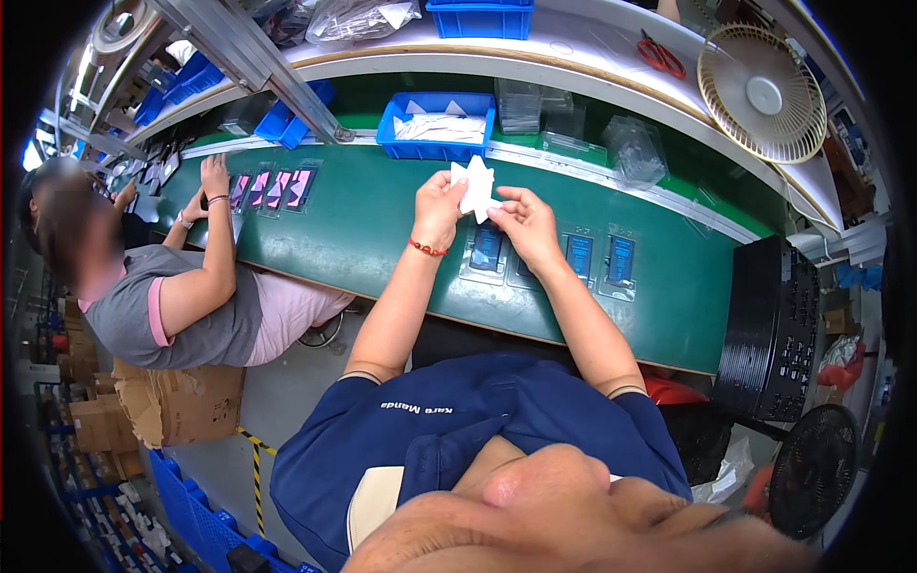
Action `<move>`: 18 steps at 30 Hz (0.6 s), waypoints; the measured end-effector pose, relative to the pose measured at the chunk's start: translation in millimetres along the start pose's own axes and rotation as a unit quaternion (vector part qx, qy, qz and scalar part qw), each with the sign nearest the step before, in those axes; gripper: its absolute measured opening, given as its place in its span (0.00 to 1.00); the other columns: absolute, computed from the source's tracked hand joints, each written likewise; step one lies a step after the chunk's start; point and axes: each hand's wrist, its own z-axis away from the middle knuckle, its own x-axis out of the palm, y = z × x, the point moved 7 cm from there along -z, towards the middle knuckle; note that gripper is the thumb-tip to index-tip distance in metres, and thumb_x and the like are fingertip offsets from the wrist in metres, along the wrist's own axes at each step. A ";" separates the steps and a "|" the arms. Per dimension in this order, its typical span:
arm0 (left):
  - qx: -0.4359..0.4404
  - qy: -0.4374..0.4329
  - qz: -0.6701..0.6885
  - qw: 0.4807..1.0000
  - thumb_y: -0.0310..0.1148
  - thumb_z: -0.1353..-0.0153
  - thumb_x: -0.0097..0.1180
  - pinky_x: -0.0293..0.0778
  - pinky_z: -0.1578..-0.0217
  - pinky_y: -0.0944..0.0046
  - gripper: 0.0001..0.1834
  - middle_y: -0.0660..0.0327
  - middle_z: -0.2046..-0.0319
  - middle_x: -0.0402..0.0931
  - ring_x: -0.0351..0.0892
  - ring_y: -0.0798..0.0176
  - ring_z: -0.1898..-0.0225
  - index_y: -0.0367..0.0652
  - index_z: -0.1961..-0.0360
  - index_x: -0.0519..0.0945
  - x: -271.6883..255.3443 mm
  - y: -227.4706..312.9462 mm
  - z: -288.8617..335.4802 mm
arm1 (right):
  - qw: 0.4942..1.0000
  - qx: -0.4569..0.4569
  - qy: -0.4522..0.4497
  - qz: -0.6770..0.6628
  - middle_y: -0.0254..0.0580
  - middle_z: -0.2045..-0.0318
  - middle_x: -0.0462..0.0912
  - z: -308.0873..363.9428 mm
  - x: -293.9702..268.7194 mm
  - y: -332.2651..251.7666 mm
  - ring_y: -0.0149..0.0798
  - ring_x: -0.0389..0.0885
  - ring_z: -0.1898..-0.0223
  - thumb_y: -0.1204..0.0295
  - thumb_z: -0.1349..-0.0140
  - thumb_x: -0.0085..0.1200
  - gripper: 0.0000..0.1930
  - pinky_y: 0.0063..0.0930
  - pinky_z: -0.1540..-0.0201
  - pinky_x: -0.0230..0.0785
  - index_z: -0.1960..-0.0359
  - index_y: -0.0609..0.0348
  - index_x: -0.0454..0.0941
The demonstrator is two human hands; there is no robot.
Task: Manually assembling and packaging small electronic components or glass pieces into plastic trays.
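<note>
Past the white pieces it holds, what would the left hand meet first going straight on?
Likely the blue bin, though the left hand may be high enough to pass over its rim; depth is unclear.

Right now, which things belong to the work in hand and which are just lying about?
Likely in use:
- white pieces in left hand, right hand close
- trayed dark packs
- blue bin of white pieces

Likely lying about:
- red-handled scissors
- beige fan
- plastic bag

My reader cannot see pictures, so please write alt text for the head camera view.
A person's left hand holds white pointed pieces, the right hand at their edge, over a green workbench with dark flat parts in clear trays. Behind stands a blue bin; at left sits a co-worker.
</note>
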 end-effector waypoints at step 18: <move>0.042 0.106 -0.226 0.967 0.14 0.42 0.53 0.84 0.68 0.59 0.41 0.44 0.57 0.79 0.82 0.53 0.60 0.39 0.30 0.49 -51.2 58.7 -161.0 | 0.850 -0.328 0.028 0.410 0.38 0.76 0.79 44.3 13.5 -58.1 0.44 0.76 0.68 0.77 0.53 0.62 0.05 0.37 0.61 0.69 0.73 0.57 0.79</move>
